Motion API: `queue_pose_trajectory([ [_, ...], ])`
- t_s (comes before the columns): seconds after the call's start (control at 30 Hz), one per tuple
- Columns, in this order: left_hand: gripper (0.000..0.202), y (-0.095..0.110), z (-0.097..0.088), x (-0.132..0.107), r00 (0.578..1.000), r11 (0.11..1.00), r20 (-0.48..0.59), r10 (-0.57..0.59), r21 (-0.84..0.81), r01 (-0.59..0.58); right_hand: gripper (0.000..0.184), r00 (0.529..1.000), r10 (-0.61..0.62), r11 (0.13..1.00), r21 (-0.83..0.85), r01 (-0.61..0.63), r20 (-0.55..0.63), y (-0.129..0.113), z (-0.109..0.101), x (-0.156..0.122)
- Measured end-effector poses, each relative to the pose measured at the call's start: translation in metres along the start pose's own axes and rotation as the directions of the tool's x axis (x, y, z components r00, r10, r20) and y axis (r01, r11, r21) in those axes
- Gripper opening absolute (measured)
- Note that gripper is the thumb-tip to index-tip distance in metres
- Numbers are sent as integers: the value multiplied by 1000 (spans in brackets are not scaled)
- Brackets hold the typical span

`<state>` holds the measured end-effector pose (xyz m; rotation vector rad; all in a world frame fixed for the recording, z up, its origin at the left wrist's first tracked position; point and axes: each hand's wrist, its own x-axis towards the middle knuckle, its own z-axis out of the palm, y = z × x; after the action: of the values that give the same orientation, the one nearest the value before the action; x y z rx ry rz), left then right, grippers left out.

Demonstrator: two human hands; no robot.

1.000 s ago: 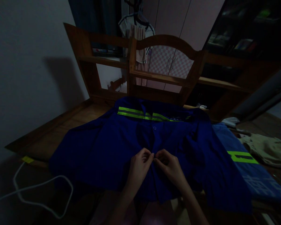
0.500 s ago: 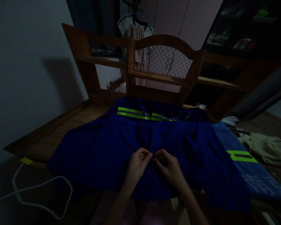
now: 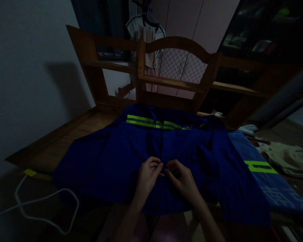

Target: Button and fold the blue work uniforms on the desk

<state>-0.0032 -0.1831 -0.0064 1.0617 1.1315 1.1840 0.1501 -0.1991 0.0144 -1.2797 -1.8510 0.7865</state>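
Centrally, dark blue work shirt with yellow-green reflective stripes [image 3: 121, 158] flat on wooden bed [image 3: 65, 141], front placket pinched in grip of left hand [image 3: 147, 176] and right hand [image 3: 183, 179].

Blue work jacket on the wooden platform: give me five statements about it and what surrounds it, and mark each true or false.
1. Both hands pinch the front opening of the blue jacket. True: the left hand and right hand meet fingertip to fingertip at its middle.
2. The jacket hangs on a hanger. False: it lies spread flat on the wooden platform.
3. Yellow-green reflective stripes run across the far end of the jacket. True.
4. A white cable lies on top of the jacket. False: it loops on the floor to the left, apart from it.
5. A khaki garment lies to the right. True: it is beyond a lighter blue garment.
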Motion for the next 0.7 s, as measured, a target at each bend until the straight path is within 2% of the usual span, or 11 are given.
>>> queue_pose_trajectory([
  [0.13,33,2,1,-1,999,999,-16,30,23,-30,11,1000,1,1000,0,-1,-2,-2,-1,0],
  [0.5,31,4,-3,-1,998,999,55,35,37,-38,15,999,38,999,-10,-38,-5,-1,-2,0],
  [0.7,32,5,-5,-2,995,999,94,21,40,-25,21,997,83,995,51,-83,12,5,-1,1],
])
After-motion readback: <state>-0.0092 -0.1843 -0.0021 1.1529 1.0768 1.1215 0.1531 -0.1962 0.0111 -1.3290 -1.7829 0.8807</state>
